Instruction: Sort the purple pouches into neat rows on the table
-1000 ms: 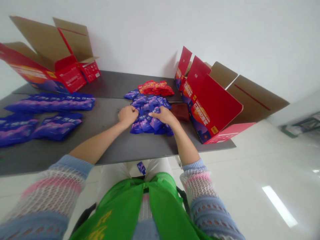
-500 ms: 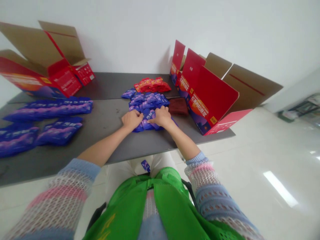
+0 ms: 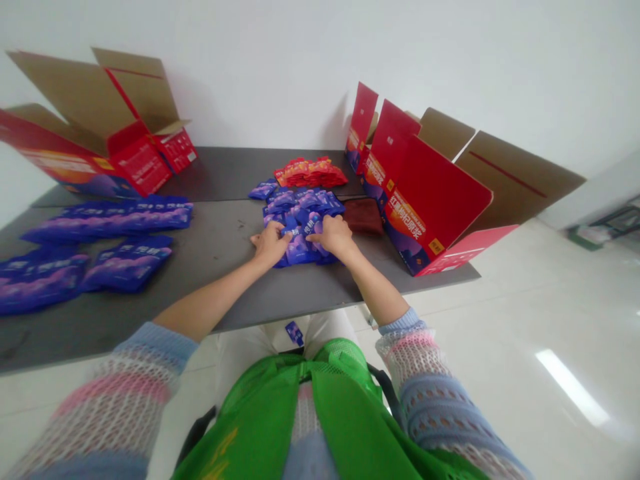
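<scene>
My left hand (image 3: 271,244) grips the left edge of a blue packet (image 3: 299,248) near the front of the pile, its thumb reaching onto the printed face. On the other side, my right hand (image 3: 335,236) has its fingers curled and its thumb pressed on the packets; its fingertips are partly hidden. Behind both hands spreads a heap of blue-purple packets (image 3: 305,199), with one lying off its left corner. Red-orange packets (image 3: 310,172) lie in a stack just beyond. Close to my right hand is a flat dark brown item (image 3: 364,216).
Open red cartons (image 3: 425,193) stand along the right end of the grey table (image 3: 225,257); another open red carton (image 3: 135,160) is at the back left. Rows of blue packets (image 3: 125,263) lie on the left. A small blue item (image 3: 295,333) shows below the table edge.
My left hand has opened out slightly, with its fingers moving to the packet's left side. The right hand stays on the packets. The whole view has shifted a little.
</scene>
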A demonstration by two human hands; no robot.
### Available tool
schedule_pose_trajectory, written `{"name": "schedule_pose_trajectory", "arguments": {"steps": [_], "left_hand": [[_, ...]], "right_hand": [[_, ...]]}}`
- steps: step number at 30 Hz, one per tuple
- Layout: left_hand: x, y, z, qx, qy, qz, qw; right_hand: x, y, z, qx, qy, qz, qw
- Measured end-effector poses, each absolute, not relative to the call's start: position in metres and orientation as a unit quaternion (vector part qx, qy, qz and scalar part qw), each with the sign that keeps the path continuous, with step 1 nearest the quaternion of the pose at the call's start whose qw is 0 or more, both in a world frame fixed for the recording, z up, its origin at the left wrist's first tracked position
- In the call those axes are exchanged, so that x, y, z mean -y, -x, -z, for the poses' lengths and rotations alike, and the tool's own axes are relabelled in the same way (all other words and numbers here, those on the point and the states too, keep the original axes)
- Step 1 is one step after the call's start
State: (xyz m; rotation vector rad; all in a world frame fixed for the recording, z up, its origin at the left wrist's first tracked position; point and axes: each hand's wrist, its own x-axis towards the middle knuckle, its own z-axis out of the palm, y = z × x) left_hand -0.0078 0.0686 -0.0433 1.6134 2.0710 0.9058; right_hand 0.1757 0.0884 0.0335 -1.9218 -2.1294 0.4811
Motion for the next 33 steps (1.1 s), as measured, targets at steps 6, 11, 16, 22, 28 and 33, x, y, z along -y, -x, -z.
{"name": "schedule_pose_trajectory", "arguments": {"steps": [6,11,16,22,28,33], "left_hand": [[-0.076,0.011,0.063,-0.624,-0.502,-0.566,0.196],[-0.073,-0.002,0.066,-0.479,-0.46,-0.726,0.18],[-0.062,-0.015,0.055,-0.476,-0.439,-0.744,0.162],[-0.061,-0.003,0.043,-0.506,-0.448,-0.68,0.284],[-0.052,0.01,0.023,-0.736,-0.519,-0.409,0.146],[-0.036,0.003,0.008,-0.796,-0.574,-0.162,0.105]], "right_hand": [[-0.098,-0.185,-0.027,0.637,0.483,-0.502,0.329],[-0.085,-0.166,-0.014,0.576,0.386,-0.609,0.385],[-0.085,-0.152,-0.001,0.6,0.396,-0.559,0.413],[-0.091,-0.153,-0.002,0.623,0.396,-0.537,0.408],[-0.097,-0.165,-0.001,0.569,0.394,-0.586,0.421],[-0.1,-0.182,-0.009,0.503,0.41,-0.616,0.446]]}}
